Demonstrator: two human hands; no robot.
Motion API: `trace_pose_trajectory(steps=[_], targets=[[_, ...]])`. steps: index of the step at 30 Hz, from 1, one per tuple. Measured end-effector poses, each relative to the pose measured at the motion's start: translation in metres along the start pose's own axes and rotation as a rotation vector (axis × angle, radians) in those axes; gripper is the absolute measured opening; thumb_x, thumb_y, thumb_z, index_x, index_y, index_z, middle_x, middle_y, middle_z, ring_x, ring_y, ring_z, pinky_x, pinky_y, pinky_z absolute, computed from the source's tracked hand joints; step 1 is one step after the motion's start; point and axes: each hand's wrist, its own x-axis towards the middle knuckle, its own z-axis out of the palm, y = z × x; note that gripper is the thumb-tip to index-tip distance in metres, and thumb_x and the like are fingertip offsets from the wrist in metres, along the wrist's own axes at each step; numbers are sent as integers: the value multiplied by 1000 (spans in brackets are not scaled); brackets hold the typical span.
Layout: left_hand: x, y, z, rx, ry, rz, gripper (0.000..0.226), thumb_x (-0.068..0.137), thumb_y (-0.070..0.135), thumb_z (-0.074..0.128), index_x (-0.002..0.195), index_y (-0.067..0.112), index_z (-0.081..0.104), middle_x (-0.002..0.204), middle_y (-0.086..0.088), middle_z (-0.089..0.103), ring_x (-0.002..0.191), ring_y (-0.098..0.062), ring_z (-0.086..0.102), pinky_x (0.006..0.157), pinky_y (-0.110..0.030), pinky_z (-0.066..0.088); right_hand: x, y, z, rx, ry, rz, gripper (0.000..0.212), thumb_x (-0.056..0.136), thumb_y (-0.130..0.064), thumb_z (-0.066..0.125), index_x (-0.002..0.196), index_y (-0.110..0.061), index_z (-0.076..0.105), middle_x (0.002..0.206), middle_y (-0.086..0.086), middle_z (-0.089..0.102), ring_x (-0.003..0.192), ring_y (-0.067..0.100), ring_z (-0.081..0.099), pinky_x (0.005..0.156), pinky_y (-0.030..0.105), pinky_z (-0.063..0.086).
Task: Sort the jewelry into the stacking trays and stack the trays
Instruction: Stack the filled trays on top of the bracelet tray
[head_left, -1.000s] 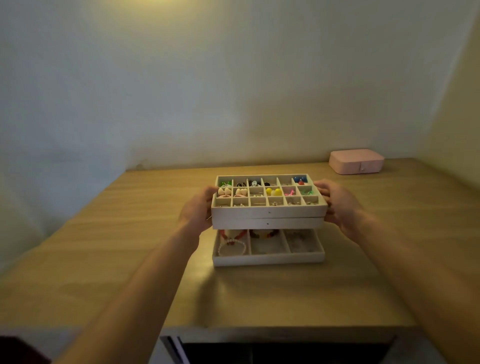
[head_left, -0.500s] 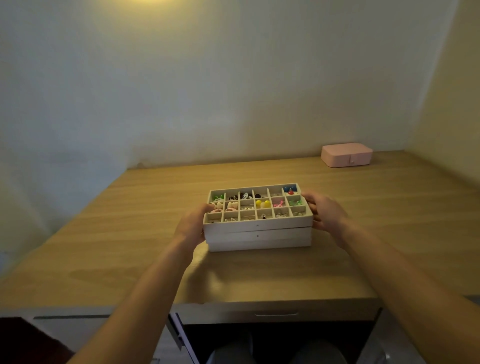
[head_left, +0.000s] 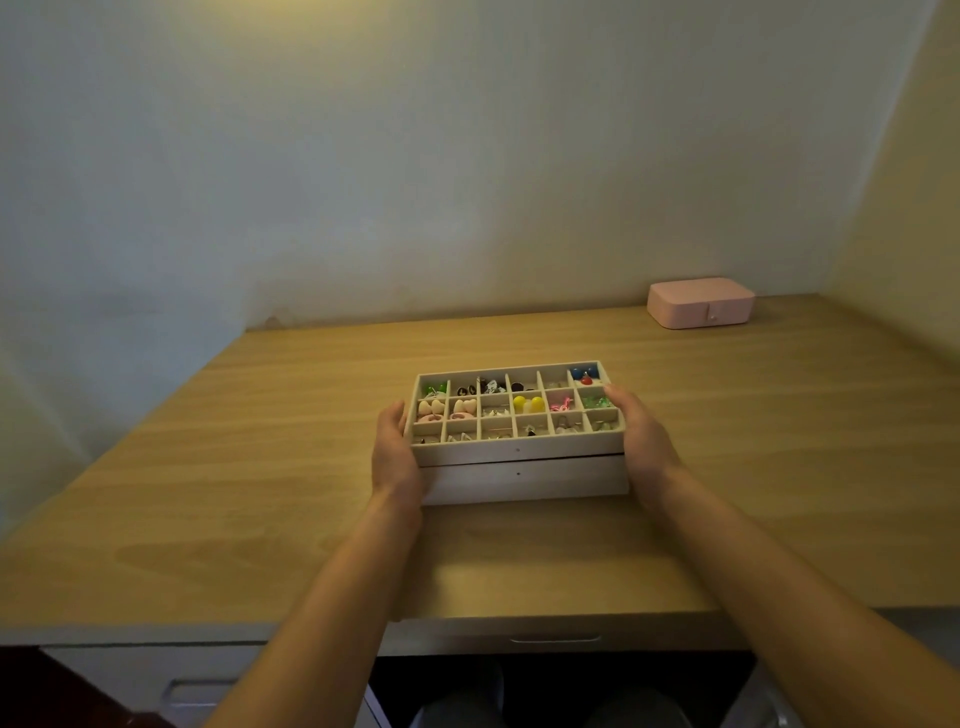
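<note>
Head view looked down on a wooden desk (head_left: 249, 467) set against a pale wall (head_left: 363, 182), where a stack of pale trays (head_left: 524, 480) sat on the desktop near the front middle. The top tray (head_left: 519, 451) rested on the stack, its front wall roughly in line with the one beneath and a thin seam showing between them; how many trays lay under it could not be told. Its grid of small compartments, three rows deep, held sorted jewelry: a green piece (head_left: 435, 388) in the far left corner, blue and red pieces (head_left: 584, 374) in the far right corner, yellow beads (head_left: 528, 402) in the middle row, cream and pink pieces (head_left: 431, 409) at the left of that row, and a pink piece (head_left: 561, 401) just right of the yellow beads. The near row held paler bits too small to make out. The left hand (head_left: 396, 452) lay flat against the left end of the stack, fingers stretched along the wall and curled round nothing. The right hand (head_left: 641, 441) pressed the right end the same way, its fingertips (head_left: 615, 393) reaching the top tray's rim. Both forearms ran in from the bottom edge. A shut pink box (head_left: 701, 302) stood well apart at the far right of the desk, close to the wall. Below the desk's front edge showed a drawer (head_left: 556, 636) with a slim handle.
</note>
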Motion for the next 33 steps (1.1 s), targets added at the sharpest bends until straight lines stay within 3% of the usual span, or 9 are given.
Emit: trace_pose_trajectory(steps=[3,5,9,12,17,21,24,27,33], targets=[[-1,0,7,-106,102,-21,51,101,47,35,113,11,69,85,-7,75,74,-20,66,71,-30,49,1,5,6,39,72,-2,65,86,-69,38,125,-27,67,117,3,72,110,23,66,99,46,51],[-2,-2,11,-145,189,-19,61,93,59,37,121,13,67,102,-10,75,82,-21,70,76,-31,52,-1,6,10,53,123,-2,66,89,-69,34,125,-25,67,114,3,73,107,22,68,90,42,54],[3,-6,21,-121,198,-18,61,95,61,34,98,16,75,95,-13,77,83,-23,69,85,-34,52,3,3,10,50,236,-27,65,95,-65,26,119,-21,68,108,3,73,99,19,68,78,33,52],[8,-8,19,-85,86,-39,62,101,55,31,112,10,72,100,-15,75,86,-24,67,85,-34,51,4,0,2,67,223,-33,55,108,-52,22,111,-22,69,99,1,73,91,14,68,69,27,46],[-6,-8,-19,49,-57,-51,47,104,45,35,112,11,67,100,-5,73,91,-16,66,77,-31,50,-11,11,-22,125,98,-57,44,110,-41,23,123,-23,61,113,-1,68,102,13,62,81,30,47],[-20,-2,-40,384,-291,104,13,95,23,61,105,24,68,89,13,77,90,-5,68,76,-23,50,-22,15,-44,7,-154,-75,46,105,-17,35,151,-15,40,134,2,57,112,11,56,90,27,48],[-11,-8,-41,787,-345,253,42,80,9,75,113,32,65,102,16,74,97,-2,68,82,-23,55,-26,8,-48,-378,-290,-118,73,93,-10,60,157,-23,27,142,-10,45,125,6,45,99,26,44],[11,-17,-27,961,-263,352,41,75,10,75,109,32,66,102,11,73,95,-8,69,86,-35,57,-14,6,-46,-555,-207,-124,96,80,-3,79,157,-25,27,148,-6,46,133,11,44,108,31,44],[67,-30,26,1108,-241,461,34,82,16,71,116,21,67,110,-2,74,100,-23,68,84,-39,55,48,1,-63,-596,-45,-94,88,85,-1,76,156,-24,30,153,3,46,140,22,44,112,40,43]])
